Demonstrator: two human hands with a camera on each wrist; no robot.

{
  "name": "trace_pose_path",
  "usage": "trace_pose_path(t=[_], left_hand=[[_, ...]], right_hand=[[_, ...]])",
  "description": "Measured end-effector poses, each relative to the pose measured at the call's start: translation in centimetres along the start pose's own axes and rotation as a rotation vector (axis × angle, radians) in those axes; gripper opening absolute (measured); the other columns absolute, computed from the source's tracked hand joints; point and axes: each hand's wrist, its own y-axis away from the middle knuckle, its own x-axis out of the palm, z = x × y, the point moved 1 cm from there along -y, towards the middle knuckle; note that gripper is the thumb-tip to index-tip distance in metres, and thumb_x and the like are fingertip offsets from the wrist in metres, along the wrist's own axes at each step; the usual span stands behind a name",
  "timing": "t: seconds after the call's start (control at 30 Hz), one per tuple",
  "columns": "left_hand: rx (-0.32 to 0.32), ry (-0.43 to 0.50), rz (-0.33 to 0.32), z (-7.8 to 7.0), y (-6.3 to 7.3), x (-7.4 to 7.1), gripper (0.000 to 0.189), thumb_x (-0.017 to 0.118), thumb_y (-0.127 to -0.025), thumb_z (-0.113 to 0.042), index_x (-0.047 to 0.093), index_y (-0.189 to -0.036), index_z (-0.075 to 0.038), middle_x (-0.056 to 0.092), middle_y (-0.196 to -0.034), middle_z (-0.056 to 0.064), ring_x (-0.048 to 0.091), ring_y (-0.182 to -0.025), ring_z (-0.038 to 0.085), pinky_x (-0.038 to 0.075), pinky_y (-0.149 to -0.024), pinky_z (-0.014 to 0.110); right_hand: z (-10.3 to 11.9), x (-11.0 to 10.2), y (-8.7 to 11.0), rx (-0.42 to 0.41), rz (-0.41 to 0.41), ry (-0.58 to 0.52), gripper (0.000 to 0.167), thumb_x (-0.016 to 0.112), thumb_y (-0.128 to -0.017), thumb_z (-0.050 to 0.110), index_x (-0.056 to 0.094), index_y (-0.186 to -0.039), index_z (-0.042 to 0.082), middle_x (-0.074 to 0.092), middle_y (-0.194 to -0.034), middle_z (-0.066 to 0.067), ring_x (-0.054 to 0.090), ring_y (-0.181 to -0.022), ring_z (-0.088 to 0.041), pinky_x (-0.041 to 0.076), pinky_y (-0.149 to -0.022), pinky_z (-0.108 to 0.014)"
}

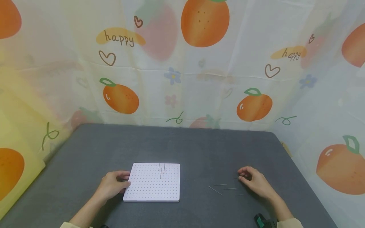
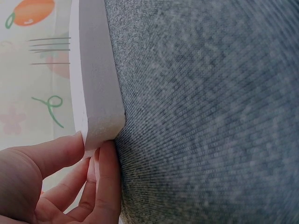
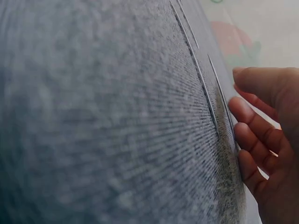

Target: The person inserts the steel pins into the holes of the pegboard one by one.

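A white pegboard (image 1: 151,188) with a grid of small holes lies on the dark table. Several thin metal pins (image 1: 161,172) stand upright near its far edge; the left wrist view shows them side-on as dark pins (image 2: 49,50). My left hand (image 1: 109,185) grips the board's left edge, thumb at the top and fingers against the side and underneath. To the right, several loose pins (image 1: 229,189) lie flat on the cloth. My right hand (image 1: 253,180) is low over the table, its fingers loosely bent beside one pin (image 3: 219,88); no pinch shows between thumb and forefinger.
A dark grey cloth covers the table (image 1: 171,142). Behind and at the sides hangs a curtain (image 1: 205,95) printed with oranges. A black device (image 1: 260,220) is at the right wrist, near the table's front.
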Motion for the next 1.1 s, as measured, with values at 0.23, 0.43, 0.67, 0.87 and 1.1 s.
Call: trace_pose_path(t=[0.23, 0.43, 0.67, 0.87, 1.1], left_hand=[[0.0, 0.004, 0.003, -0.03, 0.1, -0.07, 0.042, 0.068, -0.077, -0.004, 0.058, -0.117, 0.004, 0.063, -0.104, 0.019, 0.063, -0.069, 0.016, 0.056, -0.059, 0.032], [-0.002, -0.005, -0.007, -0.19, 0.22, 0.01, 0.042, 0.068, -0.076, -0.002, 0.058, -0.117, 0.005, 0.063, -0.102, 0.018, 0.062, -0.073, 0.017, 0.055, -0.058, 0.032], [0.005, 0.005, -0.004, -0.24, 0.25, 0.06, 0.043, 0.067, -0.076, -0.001, 0.058, -0.117, 0.005, 0.063, -0.101, 0.016, 0.062, -0.074, 0.016, 0.056, -0.059, 0.032], [0.002, 0.0, -0.004, -0.18, 0.21, 0.07, 0.043, 0.067, -0.076, -0.001, 0.058, -0.117, 0.005, 0.063, -0.102, 0.017, 0.063, -0.073, 0.016, 0.056, -0.059, 0.032], [0.0, -0.011, -0.005, -0.32, 0.2, -0.06, 0.042, 0.068, -0.076, -0.002, 0.058, -0.116, 0.005, 0.063, -0.101, 0.018, 0.063, -0.071, 0.016, 0.056, -0.058, 0.031]], right_hand=[[0.1, -0.17, -0.17, -0.038, 0.003, 0.078, 0.015, 0.07, -0.08, 0.013, 0.062, -0.092, 0.016, 0.053, -0.082, 0.009, 0.048, -0.076, -0.005, 0.044, -0.067, -0.026], [0.44, -0.36, -0.22, -0.042, 0.049, 0.116, 0.012, 0.069, -0.081, 0.017, 0.06, -0.089, 0.017, 0.049, -0.081, 0.007, 0.043, -0.074, -0.008, 0.038, -0.064, -0.027], [0.4, -0.44, -0.27, -0.071, 0.051, 0.12, 0.011, 0.069, -0.081, 0.014, 0.059, -0.083, 0.019, 0.048, -0.079, 0.008, 0.041, -0.07, -0.006, 0.036, -0.062, -0.024], [0.21, -0.42, -0.35, -0.077, 0.049, 0.131, 0.01, 0.068, -0.081, 0.012, 0.06, -0.08, 0.018, 0.048, -0.078, 0.009, 0.043, -0.07, -0.005, 0.038, -0.062, -0.024], [0.2, -0.45, -0.57, -0.088, 0.048, 0.145, 0.008, 0.065, -0.083, 0.011, 0.061, -0.079, 0.016, 0.049, -0.077, 0.009, 0.043, -0.07, -0.003, 0.04, -0.061, -0.024]])
